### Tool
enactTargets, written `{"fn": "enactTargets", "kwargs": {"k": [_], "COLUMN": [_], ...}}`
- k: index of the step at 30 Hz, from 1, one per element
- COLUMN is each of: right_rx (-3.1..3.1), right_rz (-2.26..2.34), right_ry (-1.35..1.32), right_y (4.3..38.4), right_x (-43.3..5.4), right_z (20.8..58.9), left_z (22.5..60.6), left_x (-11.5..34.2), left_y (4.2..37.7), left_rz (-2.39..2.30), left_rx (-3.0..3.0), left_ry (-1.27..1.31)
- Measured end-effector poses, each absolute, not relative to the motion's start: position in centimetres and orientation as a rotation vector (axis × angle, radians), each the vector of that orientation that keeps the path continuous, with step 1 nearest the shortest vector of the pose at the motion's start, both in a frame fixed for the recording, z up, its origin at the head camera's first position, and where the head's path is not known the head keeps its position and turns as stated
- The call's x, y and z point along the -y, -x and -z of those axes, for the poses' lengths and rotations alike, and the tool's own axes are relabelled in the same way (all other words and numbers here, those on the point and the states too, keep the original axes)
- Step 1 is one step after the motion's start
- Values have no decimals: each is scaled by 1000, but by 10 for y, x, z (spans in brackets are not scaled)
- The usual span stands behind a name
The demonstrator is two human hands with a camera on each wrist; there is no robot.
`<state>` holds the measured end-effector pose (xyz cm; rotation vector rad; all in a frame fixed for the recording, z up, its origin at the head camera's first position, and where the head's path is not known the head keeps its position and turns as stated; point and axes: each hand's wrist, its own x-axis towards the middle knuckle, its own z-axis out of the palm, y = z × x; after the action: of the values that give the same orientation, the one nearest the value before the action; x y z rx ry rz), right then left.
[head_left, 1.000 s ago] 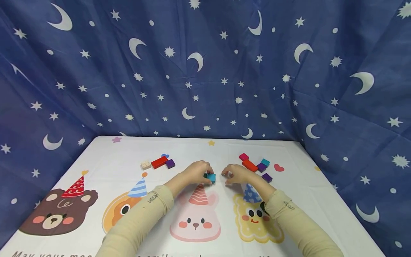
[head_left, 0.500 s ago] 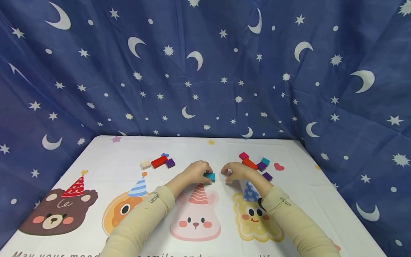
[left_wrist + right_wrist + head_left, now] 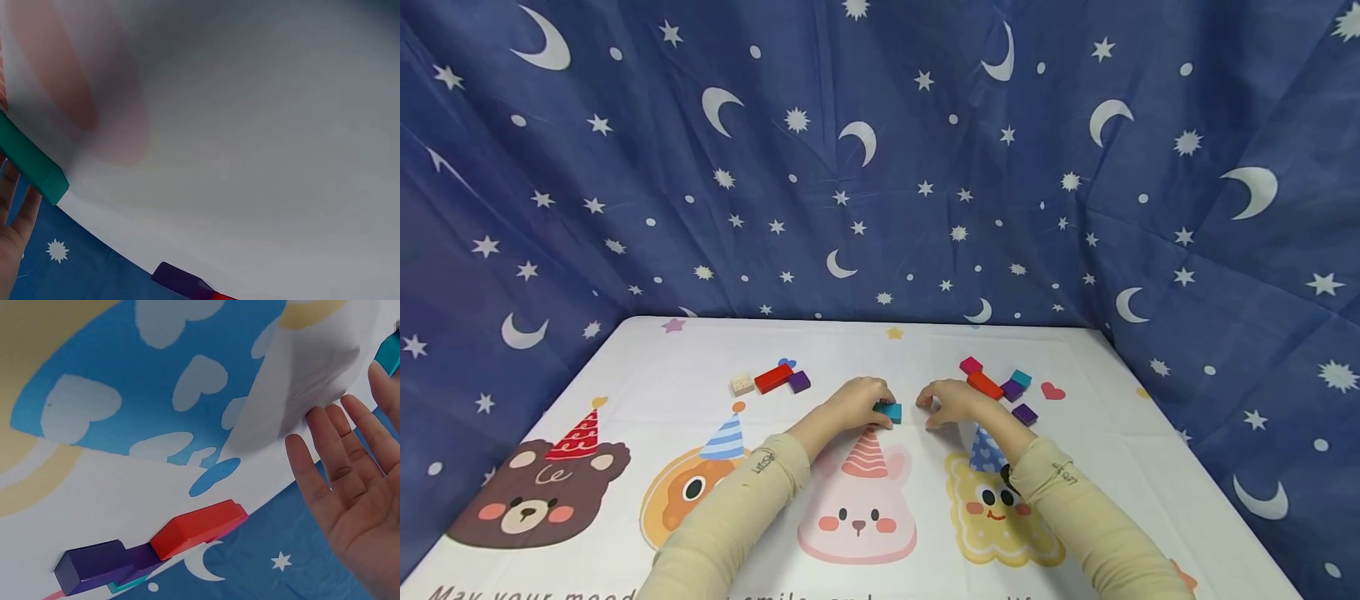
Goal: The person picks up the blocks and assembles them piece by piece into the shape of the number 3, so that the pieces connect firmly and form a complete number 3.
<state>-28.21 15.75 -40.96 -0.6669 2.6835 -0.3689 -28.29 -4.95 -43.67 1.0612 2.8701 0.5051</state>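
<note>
My left hand [image 3: 859, 403] pinches a teal block [image 3: 890, 412] between thumb and fingers, at the middle of the table. In the left wrist view this block [image 3: 31, 159] looks long, and part of the hand [image 3: 15, 228] shows at the left edge. Just to the right, apart from the block, my right hand [image 3: 953, 402] holds nothing. Its fingers are relaxed and slightly bent, with the palm showing in the right wrist view. Nearest to it on the table are a red block [image 3: 985, 385] and a purple block [image 3: 1024, 414].
At the back left lie a cream block [image 3: 742, 384], a red block [image 3: 773, 379] and a purple block [image 3: 800, 382]. A pink block [image 3: 971, 366], another purple block [image 3: 1012, 390] and a small teal block [image 3: 1021, 378] are at the back right. A starry blue curtain [image 3: 880, 167] hangs behind.
The teal block has turned slightly and shifted a little left in my left hand; its dark end face no longer shows. My right hand has hardly moved.
</note>
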Motion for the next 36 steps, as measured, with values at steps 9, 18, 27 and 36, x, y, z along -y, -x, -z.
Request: {"fn": "enactTargets", "kwargs": {"k": [9, 18, 27, 36], "right_rx": [-2728, -2816, -2879, -2896], "right_rz": [392, 352, 379, 457], "right_ry": [649, 675, 695, 879], "right_y": [280, 273, 268, 271], "right_x": [-155, -157, -153, -138], "right_z": [412, 410, 417, 431], "left_z": [437, 432, 433, 439], "left_x": [59, 83, 102, 110], "left_y": [282, 278, 274, 273], "left_rz": [-509, -603, -624, -672], "left_rx": [-2870, -2883, -2900, -2900], "left_ry": [-984, -989, -937, -893]}}
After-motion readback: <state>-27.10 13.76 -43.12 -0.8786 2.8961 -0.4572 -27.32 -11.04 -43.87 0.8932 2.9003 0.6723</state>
